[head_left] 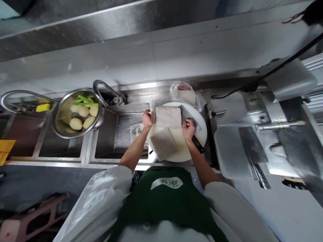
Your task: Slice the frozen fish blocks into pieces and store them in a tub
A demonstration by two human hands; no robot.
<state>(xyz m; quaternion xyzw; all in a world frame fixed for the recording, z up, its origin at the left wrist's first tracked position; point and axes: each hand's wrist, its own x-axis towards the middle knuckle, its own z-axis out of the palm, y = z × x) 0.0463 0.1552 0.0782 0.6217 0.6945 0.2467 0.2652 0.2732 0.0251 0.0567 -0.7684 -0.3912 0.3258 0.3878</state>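
Note:
A pale, flat rectangular slab (168,116) lies on the round white cutting board (186,153). Below it, turned at an angle, is a second, greyer slab (164,144). My left hand (147,118) is at the board's left rim, fingers curled beside the pale slab; what they hold, if anything, is hidden. At that slab's lower right corner, my right hand (188,130) has its fingers bent and pinched together; anything between them is too small to make out. A cleaver with a black handle (198,144) lies on the board, partly under my right hand and wrist.
Behind the board sits a clear plastic bag (188,94) with a pale block. Left are a sink (128,131) with a white container (136,132), a tap (107,90) and a steel bowl (58,127) of potatoes and green stalks. Right, another cleaver (253,148) rests on a board (229,158).

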